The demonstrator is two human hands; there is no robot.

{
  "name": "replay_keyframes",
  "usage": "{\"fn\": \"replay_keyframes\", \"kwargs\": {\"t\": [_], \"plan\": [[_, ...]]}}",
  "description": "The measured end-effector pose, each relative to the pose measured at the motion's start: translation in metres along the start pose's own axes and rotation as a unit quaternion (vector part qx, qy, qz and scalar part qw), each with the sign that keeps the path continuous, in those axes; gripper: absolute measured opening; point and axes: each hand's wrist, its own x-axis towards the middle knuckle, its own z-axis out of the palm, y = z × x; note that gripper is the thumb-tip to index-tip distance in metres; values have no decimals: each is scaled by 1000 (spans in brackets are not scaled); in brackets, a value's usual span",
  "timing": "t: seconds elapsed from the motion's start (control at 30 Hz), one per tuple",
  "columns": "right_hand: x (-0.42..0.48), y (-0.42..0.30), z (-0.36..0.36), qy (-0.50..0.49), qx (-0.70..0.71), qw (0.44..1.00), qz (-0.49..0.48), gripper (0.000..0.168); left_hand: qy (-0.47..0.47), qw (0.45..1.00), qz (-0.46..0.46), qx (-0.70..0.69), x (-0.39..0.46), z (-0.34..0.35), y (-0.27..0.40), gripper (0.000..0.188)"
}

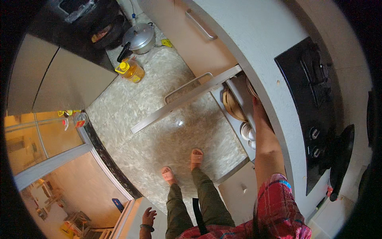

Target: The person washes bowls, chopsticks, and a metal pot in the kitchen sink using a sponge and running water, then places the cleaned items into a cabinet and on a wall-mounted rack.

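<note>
My right arm stretches into an under-counter cabinet whose door (186, 98) stands swung out. Only part of my right hand (255, 102) shows, beside a stack of dishes (250, 86) on the upper shelf (241, 91). The counter edge hides the fingers, so whether they grip a dish cannot be told. Below, a brown round-edged vessel (234, 106) and several white bowls (247, 131) occupy the lower shelf. My left hand (148, 216), with a band at the wrist, hangs beside my leg, fingers loosely apart and holding nothing.
Above the cabinet runs the pale counter (262, 38) with a black gas hob (313, 119) and a dark pan (341, 161). On the tiled floor stand an oil jug (131, 71) and a metal pressure cooker (139, 37). A closed cabinet door (203, 38) adjoins the swung-out one.
</note>
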Motion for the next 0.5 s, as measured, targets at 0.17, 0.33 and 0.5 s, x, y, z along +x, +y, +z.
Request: {"fn": "replay_keyframes", "kwargs": {"t": [0.17,0.33,0.5], "plan": [[2,7,7,2,4,1000,-8,22,9,999,-16,49,-13,4,33,42],[2,7,14,1,4,1000,-14,22,17,998,-51,32,-8,-3,31,41],[0,13,19,-4,-4,1000,-15,21,18,999,-21,28,-22,15,54,37]]}}
